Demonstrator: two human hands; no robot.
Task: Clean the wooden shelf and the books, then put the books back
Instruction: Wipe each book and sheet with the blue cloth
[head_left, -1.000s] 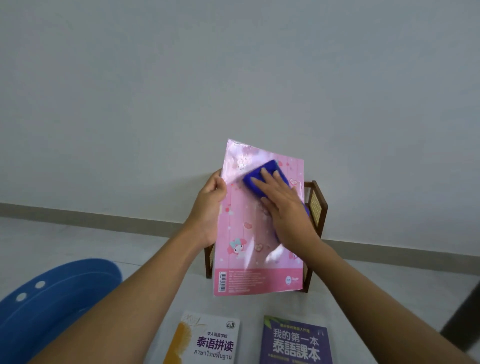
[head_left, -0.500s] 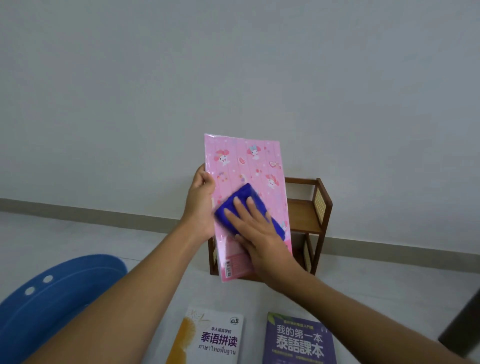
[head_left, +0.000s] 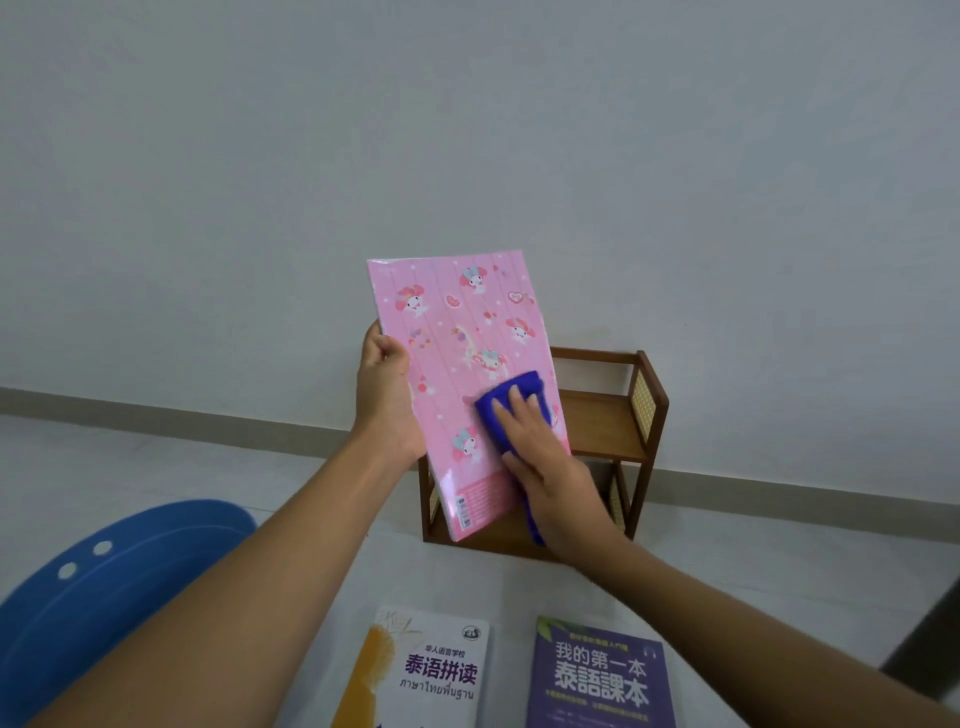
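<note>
Our left hand (head_left: 387, 395) grips the left edge of the pink book (head_left: 457, 332), fingers curled round it, and holds it raised and tilted. The book hides the left half of the wooden shelf (head_left: 602, 426), which stands by the wall. Our right hand (head_left: 545, 467) presses a blue cloth (head_left: 511, 410) on the lower cover with straight fingers. Nearer us, a white book (head_left: 431, 670) and a purple book (head_left: 597, 675) lie flat, side by side. A blue plastic object (head_left: 104, 597) sits far left.

Tilted pink book (head_left: 452, 338), blue cloth (head_left: 519, 383) pressed, apparently folded
</note>
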